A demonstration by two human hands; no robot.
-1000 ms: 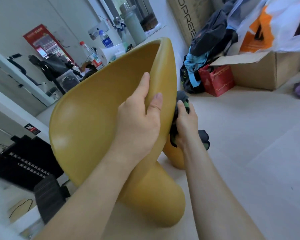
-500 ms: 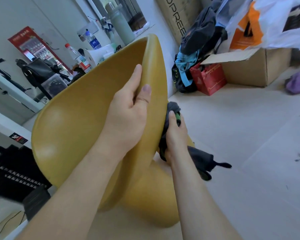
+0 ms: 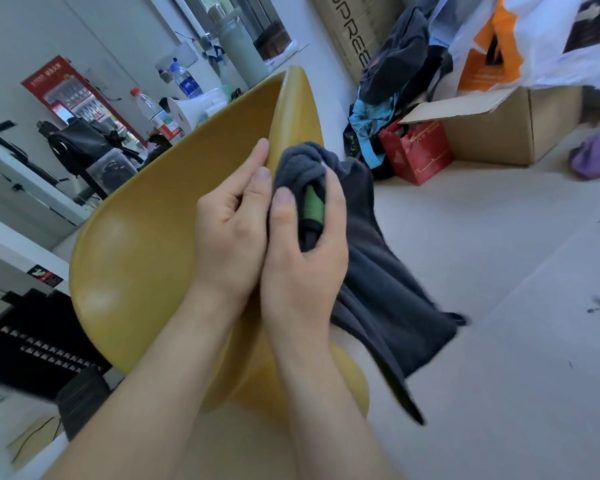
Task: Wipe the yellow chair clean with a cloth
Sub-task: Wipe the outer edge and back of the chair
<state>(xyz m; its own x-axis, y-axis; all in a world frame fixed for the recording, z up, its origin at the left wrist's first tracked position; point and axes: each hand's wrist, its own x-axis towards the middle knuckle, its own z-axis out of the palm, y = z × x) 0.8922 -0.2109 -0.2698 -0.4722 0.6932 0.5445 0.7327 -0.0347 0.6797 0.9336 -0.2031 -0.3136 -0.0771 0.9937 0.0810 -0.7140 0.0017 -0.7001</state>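
A person's right hand (image 3: 302, 268) has a closed grip on a bunched dark grey cloth (image 3: 378, 271), set against the outer face of the tipped yellow chair (image 3: 146, 244) just right of the rim that the left hand (image 3: 229, 237) pinches. The rim's long axis runs up and away from both hands, the seat's hollow facing left; the cloth's loose tail hangs down to the right.

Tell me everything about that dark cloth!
The cloth is dark grey and looks soft and fleecy, with a green patch showing. The right hand grips its bunched top, pressing it against the edge of the yellow chair, next to the left hand. The rest hangs loose below, blurred.
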